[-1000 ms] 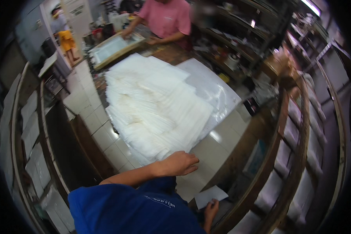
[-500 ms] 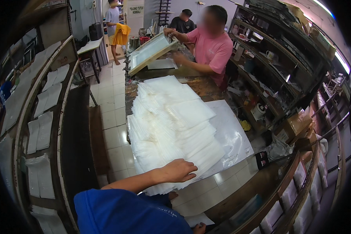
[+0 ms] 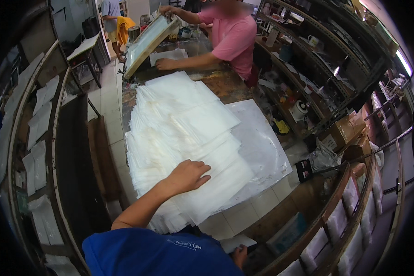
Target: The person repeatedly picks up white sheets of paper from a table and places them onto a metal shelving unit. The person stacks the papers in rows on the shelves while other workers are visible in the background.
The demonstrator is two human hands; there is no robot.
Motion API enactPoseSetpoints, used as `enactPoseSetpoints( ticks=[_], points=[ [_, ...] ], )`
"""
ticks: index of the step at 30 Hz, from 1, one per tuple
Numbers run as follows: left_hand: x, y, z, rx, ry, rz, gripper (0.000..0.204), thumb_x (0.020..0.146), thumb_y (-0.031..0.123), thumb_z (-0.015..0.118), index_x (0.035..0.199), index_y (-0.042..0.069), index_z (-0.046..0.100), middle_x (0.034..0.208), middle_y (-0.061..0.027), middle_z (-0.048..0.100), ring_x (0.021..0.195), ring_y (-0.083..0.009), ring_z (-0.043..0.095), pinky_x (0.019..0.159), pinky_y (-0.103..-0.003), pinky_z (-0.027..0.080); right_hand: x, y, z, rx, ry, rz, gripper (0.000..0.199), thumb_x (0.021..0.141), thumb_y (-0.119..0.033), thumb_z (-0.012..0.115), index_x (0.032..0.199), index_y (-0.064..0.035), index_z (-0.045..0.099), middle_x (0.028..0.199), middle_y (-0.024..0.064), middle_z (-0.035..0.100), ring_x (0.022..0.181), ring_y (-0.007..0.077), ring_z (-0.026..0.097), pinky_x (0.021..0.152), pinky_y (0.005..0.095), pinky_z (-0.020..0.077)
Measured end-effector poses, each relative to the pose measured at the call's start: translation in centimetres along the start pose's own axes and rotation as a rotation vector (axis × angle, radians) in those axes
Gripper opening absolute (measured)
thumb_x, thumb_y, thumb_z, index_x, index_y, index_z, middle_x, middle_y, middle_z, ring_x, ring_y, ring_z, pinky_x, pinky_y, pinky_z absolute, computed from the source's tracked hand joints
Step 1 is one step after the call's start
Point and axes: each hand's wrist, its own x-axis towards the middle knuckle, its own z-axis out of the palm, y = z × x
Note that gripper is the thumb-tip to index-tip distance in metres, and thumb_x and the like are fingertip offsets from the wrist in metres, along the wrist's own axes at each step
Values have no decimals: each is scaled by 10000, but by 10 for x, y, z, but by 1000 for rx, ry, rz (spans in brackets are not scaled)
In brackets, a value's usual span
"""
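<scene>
A thick fanned stack of white plastic bags (image 3: 179,124) covers the tiled worktable (image 3: 255,209). My left hand (image 3: 187,175) lies palm down on the stack's near part, fingers spread, gripping nothing. My right hand (image 3: 238,255) is low at the picture's bottom edge, mostly hidden behind my blue shirt, and holds the edge of a single white sheet (image 3: 234,241). A larger clear plastic sheet (image 3: 262,142) lies under the stack on its right.
A person in a pink shirt (image 3: 232,37) at the far end of the table tilts up a framed printing screen (image 3: 147,41). Drying racks with white sheets (image 3: 37,133) stand on the left. Cluttered shelves (image 3: 336,115) are on the right. Another person (image 3: 112,18) stands far back.
My left hand stays flat on the stack, its fingers now more spread. The view has swung, bringing the far person closer to centre. That person's screen frame is tilted higher.
</scene>
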Motion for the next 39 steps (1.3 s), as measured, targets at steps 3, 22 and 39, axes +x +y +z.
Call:
enactPoseSetpoints(
  ticks=[3, 22, 39],
  points=[
    [6, 2, 0, -29, -49, -71, 254, 862, 251, 613, 990, 32, 617, 820, -118, 619, 776, -304, 619, 701, -397, 491, 12, 1, 5, 12, -12, 73, 322, 771, -137, 587, 1069, -14, 592, 972, 222, 645, 912, 378, 622, 817, 425, 474],
    [27, -3, 38, -40, -196, -105, 304, 858, 265, 613, 1050, 29, 612, 1033, -161, 632, 941, -325, 604, 827, -413, 478, 35, 24, 4, -26, -9, 126, 311, 823, -80, 551, 1117, 18, 572, 1063, 248, 623, 1013, 395, 593, 869, 433, 459],
    [198, -55, 109, 316, -152, 105, 163, 822, 174, 602, 896, 38, 652, 965, -131, 629, 912, -290, 608, 771, -399, 500, 24, -9, -15, 73, 125, -109, 386, 859, -92, 550, 1232, -12, 490, 1053, 254, 618, 926, 408, 623, 814, 443, 476]
  ],
)
